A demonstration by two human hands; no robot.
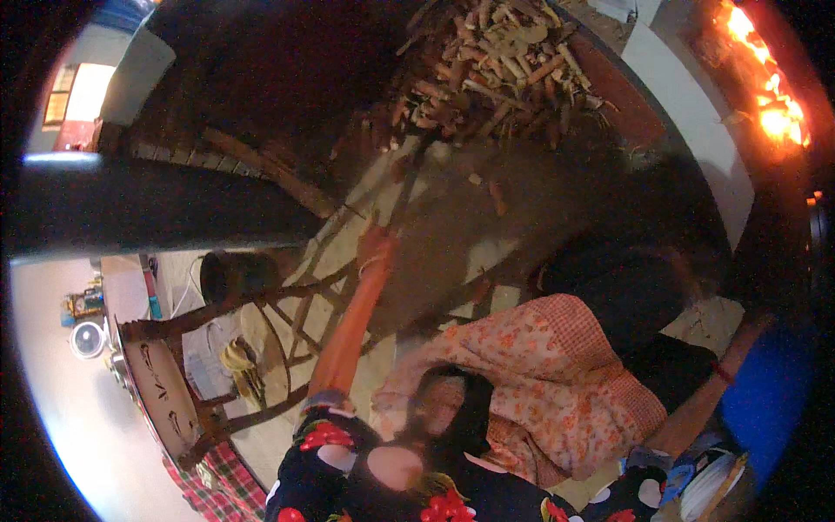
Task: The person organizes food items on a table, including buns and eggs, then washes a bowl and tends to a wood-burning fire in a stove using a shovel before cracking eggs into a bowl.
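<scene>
My left hand (377, 243) reaches forward, blurred, with a bangle at the wrist. A long dark strip runs from its fingers toward a pile of cut sticks (483, 72); I cannot tell whether the hand grips it. My right hand (753, 326) is out to the right, dim, beside a blue surface (770, 385). Its fingers are too dark to make out. A floral cloth with a checked border (548, 365) lies between my arms, below a large dark rounded shape (613, 287).
Flames (779, 117) burn at the upper right, behind a pale curved ledge (691, 117). Dark wooden furniture with a carved panel (160, 385) stands at left, near a yellowish bundle (241, 365) and a red checked cloth (225, 483). Small pieces (497, 196) lie below the pile.
</scene>
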